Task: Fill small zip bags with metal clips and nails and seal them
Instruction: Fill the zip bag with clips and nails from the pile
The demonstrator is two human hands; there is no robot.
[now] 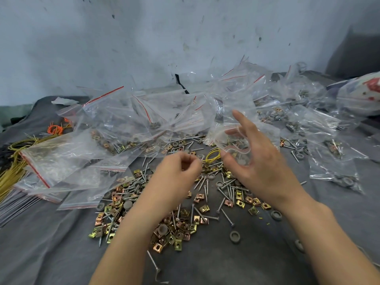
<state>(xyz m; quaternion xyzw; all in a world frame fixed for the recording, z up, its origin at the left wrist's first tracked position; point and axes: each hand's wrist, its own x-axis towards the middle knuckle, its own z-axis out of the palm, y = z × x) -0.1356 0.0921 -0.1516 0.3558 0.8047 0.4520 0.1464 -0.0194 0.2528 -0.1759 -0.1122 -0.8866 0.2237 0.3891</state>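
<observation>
My right hand (261,161) holds a small clear zip bag (234,140) above the pile, pinching its red-striped mouth between thumb and fingers, with the index finger pointing up. My left hand (178,171) hovers just left of the bag with its fingers curled in; whatever is inside them is hidden. Below both hands, a loose pile of brass-coloured metal clips (178,221) and long nails (226,192) is spread over the grey cloth (205,268).
Filled zip bags (144,120) are heaped along the back, up to the wall. Flat empty bags (51,161) lie at the left beside yellow wire ties (10,167) and orange rubber bands (54,129). Grey round washers (234,236) are scattered at the right.
</observation>
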